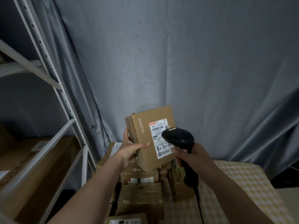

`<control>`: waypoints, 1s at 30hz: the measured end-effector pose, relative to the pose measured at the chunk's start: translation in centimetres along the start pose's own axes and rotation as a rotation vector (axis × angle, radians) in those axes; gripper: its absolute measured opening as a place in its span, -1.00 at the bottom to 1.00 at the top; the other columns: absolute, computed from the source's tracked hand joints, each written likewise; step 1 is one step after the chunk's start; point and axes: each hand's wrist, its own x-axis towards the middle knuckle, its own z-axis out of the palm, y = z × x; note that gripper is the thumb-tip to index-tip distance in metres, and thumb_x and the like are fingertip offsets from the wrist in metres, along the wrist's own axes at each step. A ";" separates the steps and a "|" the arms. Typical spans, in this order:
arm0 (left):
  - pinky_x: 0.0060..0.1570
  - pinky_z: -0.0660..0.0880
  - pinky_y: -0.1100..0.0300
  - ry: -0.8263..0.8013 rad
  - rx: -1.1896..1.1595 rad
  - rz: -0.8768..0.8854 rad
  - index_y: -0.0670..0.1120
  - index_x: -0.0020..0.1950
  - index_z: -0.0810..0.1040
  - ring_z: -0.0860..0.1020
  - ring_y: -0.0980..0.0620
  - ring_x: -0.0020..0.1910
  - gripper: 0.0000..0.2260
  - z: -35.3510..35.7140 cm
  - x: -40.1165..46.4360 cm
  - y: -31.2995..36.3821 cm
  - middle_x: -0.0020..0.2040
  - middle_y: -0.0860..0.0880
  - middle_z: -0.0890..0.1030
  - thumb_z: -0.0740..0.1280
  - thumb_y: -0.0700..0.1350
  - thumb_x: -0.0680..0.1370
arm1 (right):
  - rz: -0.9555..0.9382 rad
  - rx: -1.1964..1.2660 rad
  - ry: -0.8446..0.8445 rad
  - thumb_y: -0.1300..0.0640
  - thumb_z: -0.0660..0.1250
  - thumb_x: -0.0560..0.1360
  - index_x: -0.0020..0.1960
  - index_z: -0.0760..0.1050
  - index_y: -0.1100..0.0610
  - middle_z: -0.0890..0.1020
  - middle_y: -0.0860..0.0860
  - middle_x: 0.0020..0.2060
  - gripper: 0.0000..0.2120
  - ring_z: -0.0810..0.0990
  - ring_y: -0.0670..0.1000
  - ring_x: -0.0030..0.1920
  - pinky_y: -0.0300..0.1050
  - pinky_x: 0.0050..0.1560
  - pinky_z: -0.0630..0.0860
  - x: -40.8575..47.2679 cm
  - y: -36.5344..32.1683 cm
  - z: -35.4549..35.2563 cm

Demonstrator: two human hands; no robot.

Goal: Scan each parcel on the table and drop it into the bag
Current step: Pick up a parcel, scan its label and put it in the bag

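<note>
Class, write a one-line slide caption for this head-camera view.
Left hand holds a labelled box up while right hand aims a scanner at its label.

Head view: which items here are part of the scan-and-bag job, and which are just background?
Part of the job:
- cardboard parcel, held up by the left hand
- black scanner, gripped in the right hand, aimed at the parcel's label
- other parcels waiting on the checked table

Just lying about:
- metal shelving with big boxes
- grey curtain

No bag in view.

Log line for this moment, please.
step: scanning | left hand: holds parcel | right hand: aims scanner at label | bag: unseen
</note>
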 end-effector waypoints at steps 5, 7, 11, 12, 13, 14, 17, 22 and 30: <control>0.22 0.46 -0.20 -0.008 0.015 0.002 0.26 0.54 -0.03 0.48 -0.08 0.19 0.12 -0.1 0.1 -0.1 0.27 -0.04 0.46 0.60 -0.28 0.25 | -0.001 0.021 0.001 0.08 0.40 0.48 -0.18 0.55 0.11 0.60 -0.02 -0.45 -0.88 0.56 -0.02 -0.37 -0.06 -0.14 0.52 0.3 0.3 -0.1; 0.18 0.47 -0.18 -0.005 0.013 0.004 0.23 0.54 -0.01 0.48 -0.06 0.15 0.09 0.0 0.1 -0.2 0.19 0.00 0.47 0.59 -0.29 0.27 | -0.003 0.027 0.002 0.10 0.40 0.49 -0.16 0.57 0.14 0.60 0.00 -0.44 -0.88 0.55 -0.01 -0.37 -0.06 -0.15 0.50 0.3 0.3 -0.1; 0.15 0.47 -0.18 -0.018 0.002 -0.008 0.24 0.53 0.00 0.49 -0.05 0.13 0.09 -0.1 0.5 -0.5 0.21 -0.01 0.48 0.60 -0.26 0.25 | 0.001 0.032 -0.004 0.12 0.39 0.49 -0.15 0.57 0.15 0.58 0.03 -0.44 -0.89 0.54 0.00 -0.38 -0.06 -0.18 0.49 0.3 0.3 -0.3; 0.17 0.46 -0.20 -0.020 -0.002 -0.014 0.26 0.52 0.00 0.49 -0.05 0.14 0.10 -0.1 0.6 -0.5 0.22 -0.01 0.48 0.61 -0.25 0.23 | 0.003 0.027 -0.013 0.12 0.39 0.49 -0.16 0.56 0.14 0.58 0.03 -0.45 -0.89 0.53 -0.01 -0.39 -0.08 -0.19 0.48 0.3 0.3 -0.4; 0.19 0.46 -0.22 -0.023 -0.007 -0.018 0.27 0.52 0.01 0.49 -0.05 0.14 0.11 -0.1 0.7 -0.6 0.22 -0.01 0.48 0.62 -0.23 0.21 | 0.008 0.024 -0.024 0.12 0.38 0.50 -0.18 0.55 0.13 0.57 0.01 -0.46 -0.89 0.53 -0.01 -0.39 -0.10 -0.19 0.47 0.4 0.4 -0.4; 0.20 0.45 -0.24 -0.029 -0.015 -0.022 0.28 0.51 0.02 0.50 -0.06 0.15 0.11 -0.1 0.8 -0.6 0.22 -0.01 0.49 0.63 -0.22 0.19 | 0.016 0.019 -0.033 0.12 0.38 0.51 -0.19 0.54 0.12 0.57 0.00 -0.47 -0.88 0.52 -0.02 -0.40 -0.12 -0.20 0.47 0.3 0.4 -0.3; 0.15 0.48 -0.24 -0.039 -0.039 -0.033 0.29 0.46 0.07 0.51 -0.07 0.16 0.08 0.0 1.0 -0.8 0.22 -0.03 0.50 0.64 -0.20 0.16 | 0.022 0.009 -0.029 0.11 0.37 0.51 -0.22 0.53 0.12 0.56 0.01 -0.48 -0.84 0.52 -0.01 -0.41 -0.12 -0.19 0.47 0.5 0.4 -0.2; 0.10 0.51 -0.22 -0.042 -0.043 -0.065 0.27 0.40 0.15 0.52 -0.11 0.17 0.03 0.0 1.3 -1.2 0.24 -0.07 0.52 0.66 -0.15 0.11 | 0.026 0.021 0.000 0.10 0.39 0.50 -0.14 0.56 0.14 0.59 0.05 -0.41 -0.89 0.56 -0.02 -0.37 -0.13 -0.17 0.49 0.5 0.5 -0.2; 0.01 0.52 -0.15 -0.110 -0.128 -0.341 0.02 0.31 0.49 0.56 -0.16 0.11 -0.23 -0.4 0.2 -2.1 0.10 -0.13 0.63 0.64 -0.06 0.13 | 0.051 0.133 0.346 0.15 0.43 0.46 -0.03 0.52 0.11 0.60 -0.01 -0.23 -0.87 0.57 0.03 -0.14 -0.17 -0.19 0.46 0.4 1.1 -0.5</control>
